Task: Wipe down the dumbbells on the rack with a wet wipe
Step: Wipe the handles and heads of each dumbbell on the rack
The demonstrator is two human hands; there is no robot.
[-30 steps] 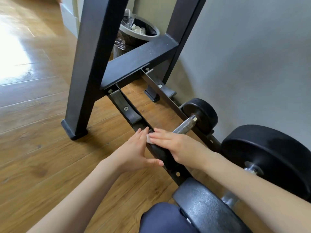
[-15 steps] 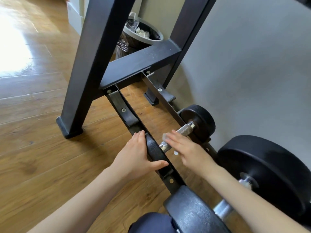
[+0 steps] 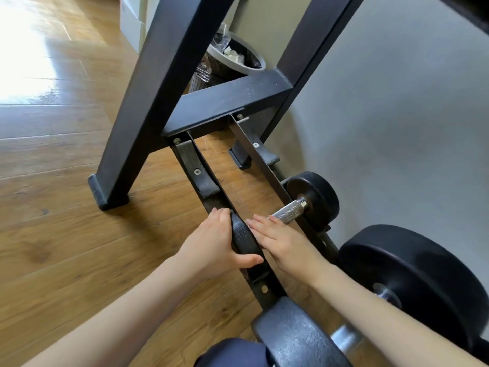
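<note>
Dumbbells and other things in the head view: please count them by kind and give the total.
Dumbbells: 2, small and large
Hands: 2, left and right
Trash bins: 1
Racks: 1
Total: 6

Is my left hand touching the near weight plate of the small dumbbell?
Touching. The head view shows the left hand against the near plate: fingers on its outer face, thumb lying across its rim.
</note>
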